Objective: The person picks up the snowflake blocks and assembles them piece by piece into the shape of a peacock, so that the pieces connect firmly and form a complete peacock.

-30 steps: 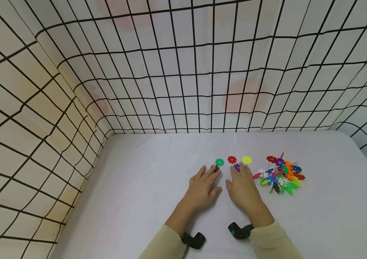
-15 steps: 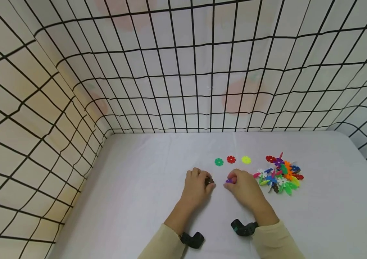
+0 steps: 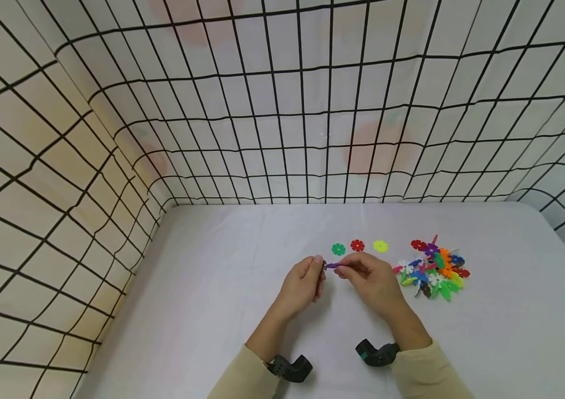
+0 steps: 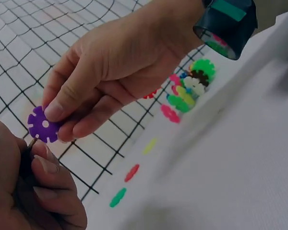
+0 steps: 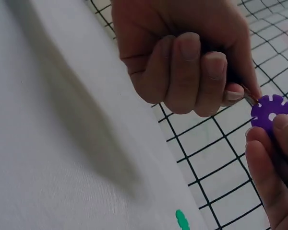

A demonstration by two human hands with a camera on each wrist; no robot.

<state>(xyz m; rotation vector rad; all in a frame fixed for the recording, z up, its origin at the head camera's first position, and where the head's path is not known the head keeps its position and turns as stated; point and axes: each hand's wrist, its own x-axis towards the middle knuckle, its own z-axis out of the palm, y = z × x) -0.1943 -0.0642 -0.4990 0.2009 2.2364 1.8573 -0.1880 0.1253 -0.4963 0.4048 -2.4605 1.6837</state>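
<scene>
My left hand (image 3: 301,284) pinches a dark brown notched disc, a snowflake building piece (image 5: 251,98), mostly hidden by the fingers and seen edge-on. Thumb and fingers of my right hand (image 3: 376,285) pinch a purple snowflake disc (image 4: 39,128), which has slots round its rim and a hole in the middle. Both are held up off the table. In the wrist views the purple rim meets the brown disc's edge; whether the slots interlock I cannot tell. Just beyond the hands, green (image 3: 338,249), red (image 3: 357,245) and yellow (image 3: 380,246) discs lie flat in a row.
A heap of mixed-colour snowflake discs (image 3: 432,269) lies to the right of my right hand. Black wire grid (image 3: 282,127) backed by pale cloth borders the white table (image 3: 203,288) at the back and sides. Each wrist wears a black camera mount (image 3: 289,368).
My fingers, first straight over the brown and purple discs, have picked them up, one in each hand. The hands have then lifted and come together so the two discs meet.
</scene>
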